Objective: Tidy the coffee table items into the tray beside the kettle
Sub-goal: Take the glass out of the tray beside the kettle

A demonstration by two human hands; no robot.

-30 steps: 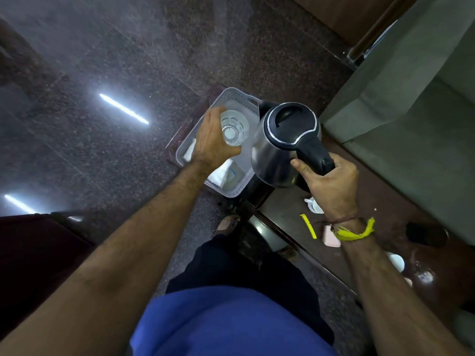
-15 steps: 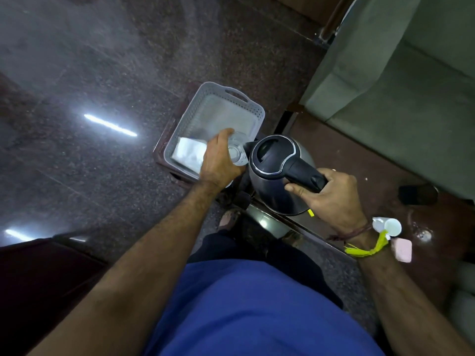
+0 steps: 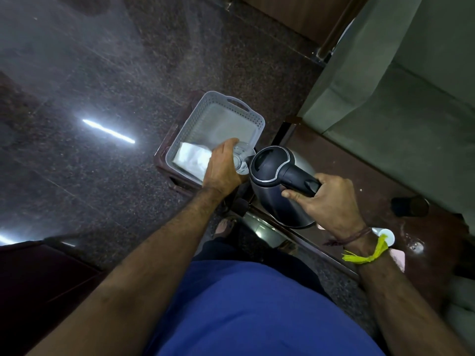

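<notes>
A grey perforated tray (image 3: 203, 109) with a handle slot stands on a dark stand left of the coffee table. Folded white cloths or packets (image 3: 191, 156) lie in its near end. My left hand (image 3: 222, 168) grips a clear glass (image 3: 241, 156) at the tray's near right corner, close to the kettle's lid. My right hand (image 3: 326, 199) holds the black handle of a steel kettle (image 3: 277, 191), which stands or hovers at the table's left end; contact with the table is hidden.
The dark brown coffee table (image 3: 365, 186) runs to the right, carrying a white cup (image 3: 385, 235), a pink item (image 3: 398, 258) and a black object (image 3: 408, 206). A green sofa (image 3: 401, 98) lies behind it. Glossy stone floor stretches left. My foot (image 3: 225, 226) shows below the kettle.
The kettle has come down from its raised position toward the table's left end. My left hand with the glass has drawn back to the tray's near right corner.
</notes>
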